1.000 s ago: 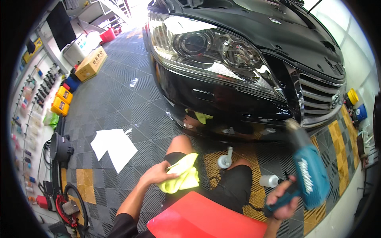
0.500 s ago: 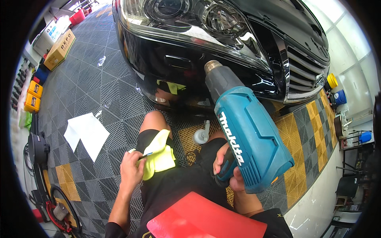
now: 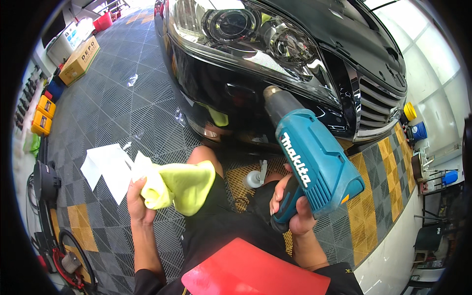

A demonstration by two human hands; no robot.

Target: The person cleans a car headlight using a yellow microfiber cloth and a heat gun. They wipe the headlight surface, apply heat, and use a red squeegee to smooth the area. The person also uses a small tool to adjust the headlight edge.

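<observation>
My left hand point(image 3: 138, 202) grips a bunched yellow-green microfibre cloth point(image 3: 189, 188), whose loose end hangs toward my lap. A teal and black heat gun point(image 3: 319, 160) is held by its handle in my right hand point(image 3: 302, 222). Its metal nozzle points up and away, just short of the black front bumper point(image 3: 209, 86) in the view. Above that is the car's clear headlight point(image 3: 241, 29). Whether the nozzle touches the bumper I cannot tell. A translucent bottle with a spray head point(image 3: 252, 179) stands on the floor between my legs.
White sheets point(image 3: 108, 169) lie on the grey floor tiles to the left. A red panel point(image 3: 255, 270) covers my lower front. At the far left are a cardboard box point(image 3: 80, 61), yellow cases point(image 3: 43, 115) and a black hose point(image 3: 73, 243). The grille point(image 3: 378, 105) is at the right.
My left hand has lifted the cloth off my thigh and moved it left. The thin dark stick in that hand no longer shows. The heat gun has shifted slightly right.
</observation>
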